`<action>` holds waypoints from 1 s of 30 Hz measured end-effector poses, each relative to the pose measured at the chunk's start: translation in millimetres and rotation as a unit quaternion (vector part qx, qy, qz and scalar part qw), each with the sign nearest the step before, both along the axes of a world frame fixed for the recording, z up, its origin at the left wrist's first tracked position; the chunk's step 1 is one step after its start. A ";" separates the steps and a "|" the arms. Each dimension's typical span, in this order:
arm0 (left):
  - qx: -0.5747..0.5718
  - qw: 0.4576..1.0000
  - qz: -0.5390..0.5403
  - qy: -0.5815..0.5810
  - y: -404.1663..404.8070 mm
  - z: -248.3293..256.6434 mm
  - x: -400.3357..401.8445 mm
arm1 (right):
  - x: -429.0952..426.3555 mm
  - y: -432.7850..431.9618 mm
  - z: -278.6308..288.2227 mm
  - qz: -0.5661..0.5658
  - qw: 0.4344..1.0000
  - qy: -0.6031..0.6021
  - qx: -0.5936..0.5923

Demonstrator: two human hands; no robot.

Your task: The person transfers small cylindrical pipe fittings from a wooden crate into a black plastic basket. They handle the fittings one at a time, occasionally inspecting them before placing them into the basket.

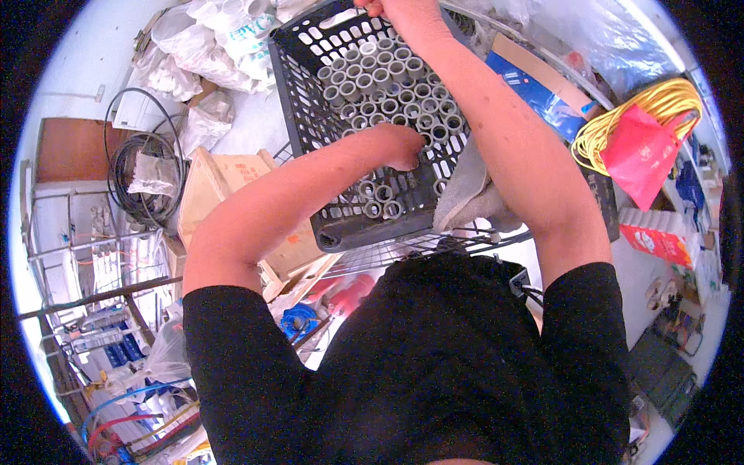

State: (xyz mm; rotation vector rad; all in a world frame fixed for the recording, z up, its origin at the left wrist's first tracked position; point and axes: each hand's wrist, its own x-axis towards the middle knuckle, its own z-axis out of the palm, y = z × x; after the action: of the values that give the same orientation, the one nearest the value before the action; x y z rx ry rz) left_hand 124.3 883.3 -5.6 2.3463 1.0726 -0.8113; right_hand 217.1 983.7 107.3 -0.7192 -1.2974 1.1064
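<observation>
A black plastic crate (pixel 343 229) with slotted walls stands before me, tilted in the view. Grey plastic pipe fittings (pixel 381 75), short and ring-ended, stand close together over much of its floor. A few more fittings (pixel 382 200) sit apart at the near left corner. My left hand (pixel 401 145) reaches down among them, its knuckles bent. Its fingertips are hidden, so what it touches cannot be told. Over the crate's far rim is my right hand (pixel 407 14), partly cut off by the picture's top edge; whether it holds anything is not visible.
A grey cloth (pixel 465 192) hangs by the crate's right side, above a wire rack (pixel 372 253). To the left are a wooden box (pixel 232 180), a coil of black cable (pixel 142 174) and white plastic bags (pixel 215 46). Yellow cable (pixel 651 104) and a red bag (pixel 642 154) lie right.
</observation>
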 end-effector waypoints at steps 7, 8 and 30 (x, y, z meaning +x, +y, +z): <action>-0.034 0.994 0.008 -0.105 6.6 -4.4 -0.9 | -0.4 3.7 -3.0 0.016 0.999 0.011 -0.045; -0.061 0.991 0.024 -0.115 12.2 -7.8 -2.0 | -0.9 6.8 -6.2 0.024 0.999 0.023 -0.038; -0.080 0.790 0.503 -0.340 108.0 -15.8 47.2 | 2.1 10.4 -11.2 0.007 0.999 -0.003 -0.032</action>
State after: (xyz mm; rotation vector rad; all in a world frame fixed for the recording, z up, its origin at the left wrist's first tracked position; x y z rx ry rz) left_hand 171.5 991.3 -21.5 1.3358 1.5249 0.3225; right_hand 219.2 994.1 96.1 -0.7635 -1.2785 1.1621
